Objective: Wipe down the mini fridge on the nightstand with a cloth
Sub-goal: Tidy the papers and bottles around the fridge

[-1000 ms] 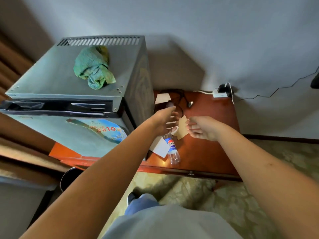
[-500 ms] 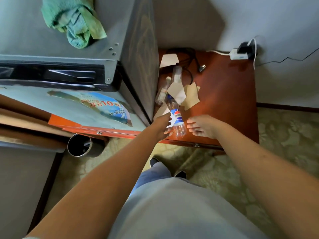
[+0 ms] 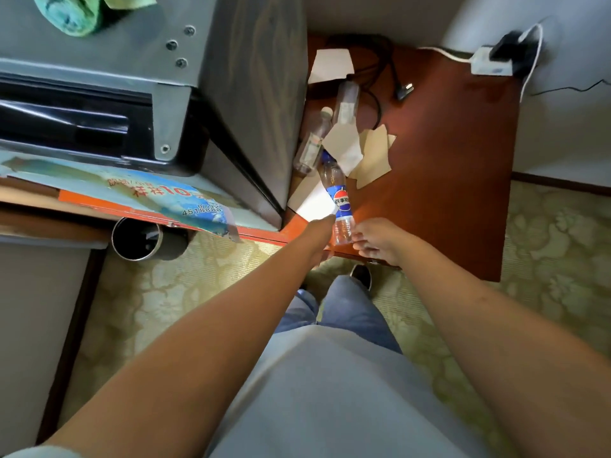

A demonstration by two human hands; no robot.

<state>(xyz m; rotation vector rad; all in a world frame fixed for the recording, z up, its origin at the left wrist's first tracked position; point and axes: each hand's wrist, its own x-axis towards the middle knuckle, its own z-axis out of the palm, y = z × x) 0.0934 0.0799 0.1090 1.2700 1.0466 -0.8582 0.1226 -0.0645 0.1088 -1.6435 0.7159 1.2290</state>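
Observation:
The grey mini fridge (image 3: 139,61) stands on the left part of the reddish nightstand (image 3: 463,166). A crumpled green cloth (image 3: 74,13) lies on the fridge top, cut off by the upper edge of the view. Both my hands are far from the cloth, at the nightstand's front edge. My left hand (image 3: 319,238) is beside the base of a lying Pepsi bottle (image 3: 340,200), its fingers loosely bent and holding nothing I can see. My right hand (image 3: 380,241) has its fingers spread and relaxed, the tips touching the bottle's base.
Right of the fridge lie two more clear bottles (image 3: 345,104), paper scraps (image 3: 373,157) and a black cable (image 3: 386,77). A power strip (image 3: 489,62) sits at the back right. A poster (image 3: 158,196) hangs on the fridge front. A dark bin (image 3: 137,239) stands on the carpet.
The view has tilted down and closer, so the cloth is now at the top edge. Both hands have drawn back from the paper scraps to the nightstand's front edge.

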